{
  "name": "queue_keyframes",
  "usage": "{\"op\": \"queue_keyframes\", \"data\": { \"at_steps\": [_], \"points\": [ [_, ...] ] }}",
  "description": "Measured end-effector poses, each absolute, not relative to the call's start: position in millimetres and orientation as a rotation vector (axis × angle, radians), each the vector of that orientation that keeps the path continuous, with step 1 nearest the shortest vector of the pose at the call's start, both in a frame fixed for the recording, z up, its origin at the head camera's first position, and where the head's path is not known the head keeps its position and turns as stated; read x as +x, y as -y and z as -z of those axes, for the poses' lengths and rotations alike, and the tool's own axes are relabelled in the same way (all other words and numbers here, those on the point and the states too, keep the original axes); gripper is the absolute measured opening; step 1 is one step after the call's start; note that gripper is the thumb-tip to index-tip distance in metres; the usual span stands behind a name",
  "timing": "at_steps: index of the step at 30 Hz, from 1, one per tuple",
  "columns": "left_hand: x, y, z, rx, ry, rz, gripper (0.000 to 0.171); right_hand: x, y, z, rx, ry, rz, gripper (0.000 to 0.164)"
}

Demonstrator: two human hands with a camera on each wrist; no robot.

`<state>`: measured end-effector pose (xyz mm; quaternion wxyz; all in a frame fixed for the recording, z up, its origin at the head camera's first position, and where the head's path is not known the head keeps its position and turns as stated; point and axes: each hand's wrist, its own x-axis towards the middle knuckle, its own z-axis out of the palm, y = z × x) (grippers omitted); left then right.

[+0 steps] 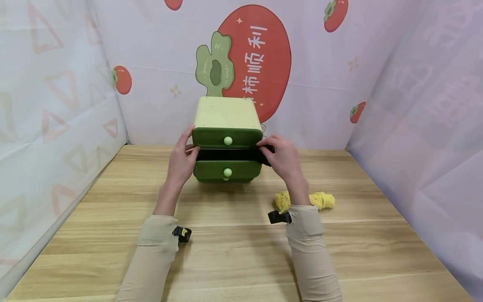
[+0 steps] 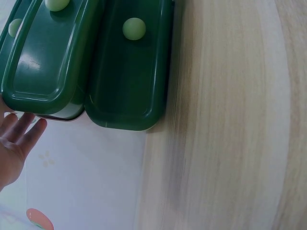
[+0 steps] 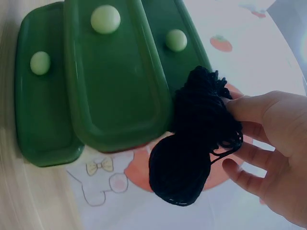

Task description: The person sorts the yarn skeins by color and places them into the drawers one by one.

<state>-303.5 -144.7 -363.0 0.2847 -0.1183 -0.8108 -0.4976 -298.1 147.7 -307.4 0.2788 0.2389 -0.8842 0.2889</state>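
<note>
A small drawer cabinet with a cream top point(image 1: 228, 113) and green fronts stands at the back of the table. Its middle drawer point(image 1: 209, 170) is pulled out, showing a dark inside; the top drawer point(image 1: 209, 137) and the bottom drawer point(image 3: 45, 110) sit further back. My left hand point(image 1: 181, 163) rests at the cabinet's left side, fingers extended along it in the left wrist view. At the right side, my right hand point(image 1: 284, 161) pinches a bundle of black yarn point(image 3: 204, 115) between thumb and fingers. The yarn hangs over the middle drawer's right end.
A yellow yarn bundle point(image 1: 322, 200) lies on the wooden table point(image 1: 226, 260), partly hidden behind the right forearm. Printed cloth point(image 1: 158, 109) with tomato pictures hangs close behind the cabinet and along both sides. Black straps point(image 1: 278, 217) are on the wrists.
</note>
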Motion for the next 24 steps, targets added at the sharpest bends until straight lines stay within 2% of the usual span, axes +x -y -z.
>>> {"op": "queue_keyframes", "data": {
  "at_steps": [13,24],
  "points": [
    [-303,146,363,-0.315,2.162,1.321,0.068,-297,-121,313,0.746,2.223,-0.724,0.009],
    [-304,145,363,-0.321,2.164,1.318,0.067,-298,-104,327,0.694,2.231,-0.707,0.009]
  ]
}}
